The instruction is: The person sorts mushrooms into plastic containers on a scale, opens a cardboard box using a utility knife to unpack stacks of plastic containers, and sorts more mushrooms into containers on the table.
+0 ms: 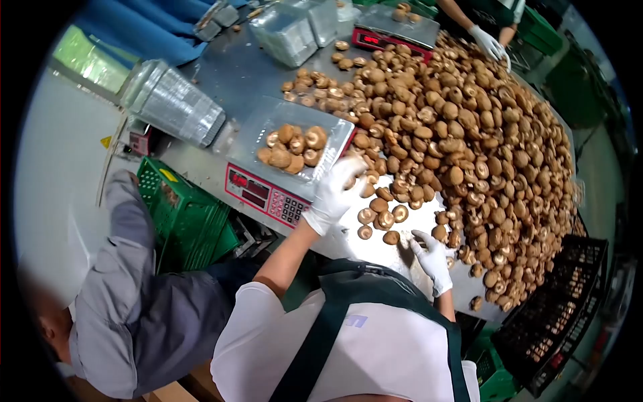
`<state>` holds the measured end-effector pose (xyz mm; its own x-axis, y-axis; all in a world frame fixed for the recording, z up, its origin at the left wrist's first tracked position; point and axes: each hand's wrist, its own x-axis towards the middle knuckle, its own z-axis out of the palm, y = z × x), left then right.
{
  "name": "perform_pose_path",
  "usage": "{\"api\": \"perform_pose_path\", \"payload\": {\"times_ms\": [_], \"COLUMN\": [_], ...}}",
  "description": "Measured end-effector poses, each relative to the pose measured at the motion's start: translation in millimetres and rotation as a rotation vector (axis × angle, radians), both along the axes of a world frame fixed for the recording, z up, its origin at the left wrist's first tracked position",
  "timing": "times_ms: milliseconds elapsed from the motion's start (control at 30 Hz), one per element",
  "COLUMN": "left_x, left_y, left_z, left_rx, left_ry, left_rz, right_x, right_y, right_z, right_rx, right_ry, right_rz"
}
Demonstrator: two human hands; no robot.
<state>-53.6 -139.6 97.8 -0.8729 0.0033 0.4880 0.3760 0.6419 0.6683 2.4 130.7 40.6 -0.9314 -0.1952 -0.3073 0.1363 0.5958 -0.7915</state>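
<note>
My left hand [333, 194], in a white glove, is at the right front edge of a digital scale [268, 199]. Its fingers curl around a brown mushroom [350, 181], partly hidden and slightly blurred. On the scale sits a clear plastic tray [309, 173] with several mushrooms, some caps down with pale stems showing. My right hand [433, 261], also gloved, rests low over the white surface with fingers apart. Just beyond its fingertips lies a loose mushroom [391, 237]; others, such as an upturned mushroom [400, 213], are scattered between my hands.
A large mushroom heap [482, 147] covers the table's right side. Stacked clear trays [177, 104] stand at left, with more trays [284, 33] behind. A second scale [395, 33] and another person's gloved hand [489, 43] are across. Green crates [181, 214], a black crate [556, 315] and a grey-clothed person [140, 301] flank me.
</note>
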Motion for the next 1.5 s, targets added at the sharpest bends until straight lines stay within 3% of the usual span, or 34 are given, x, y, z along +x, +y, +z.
{"api": "perform_pose_path", "payload": {"times_ms": [100, 167, 267, 633, 700, 767, 833, 1033, 1233, 1300, 1500], "left_x": [18.3, 17.6, 13.2, 17.9, 20.0, 22.9, 24.2, 26.4, 62.1, 73.7, 73.0], "left_y": [36.0, 37.5, 29.8, 26.0, 24.6, 25.6, 26.3, 21.5, 15.5, 11.4, -1.0], "left_z": [-53.4, -97.6, -119.2, -127.9, -124.6, -131.1, -132.2, -129.6, -125.4, -126.0, -114.4], "left_rx": [-0.079, -0.134, -0.379, -0.55, -0.493, -0.463, -0.462, -0.361, -0.129, 0.034, -0.006], "left_ry": [-0.194, -0.215, -0.32, -0.309, -0.4, -0.324, -0.29, -0.246, -0.312, -0.348, -0.265], "left_rz": [-0.18, -0.115, 0.1, 0.067, -0.04, -0.036, -0.032, -0.055, -0.003, 0.052, 0.205], "right_x": [3.5, 5.6, 9.9, -11.1, -25.6, -43.8, -61.5, -64.8, -26.7, -16.0, 8.2], "right_y": [-0.2, -0.1, 2.7, -10.5, -15.4, -24.2, -34.7, -48.5, -26.7, -19.5, 7.4], "right_z": [2.4, 1.9, -3.9, -8.7, -12.9, -9.6, -20.3, -41.2, -34.9, -35.9, -49.3], "right_rx": [0.092, 0.065, 0.054, 0.148, 0.137, 0.21, 0.262, 0.519, 0.46, 0.253, 0.145], "right_ry": [0.094, 0.091, 0.05, -0.017, 0.109, 0.197, 0.517, 0.688, 0.658, 0.624, 0.416], "right_rz": [0.035, 0.008, -0.036, 0.014, 0.006, 0.003, 0.025, 0.194, 0.169, 0.073, -0.161]}}
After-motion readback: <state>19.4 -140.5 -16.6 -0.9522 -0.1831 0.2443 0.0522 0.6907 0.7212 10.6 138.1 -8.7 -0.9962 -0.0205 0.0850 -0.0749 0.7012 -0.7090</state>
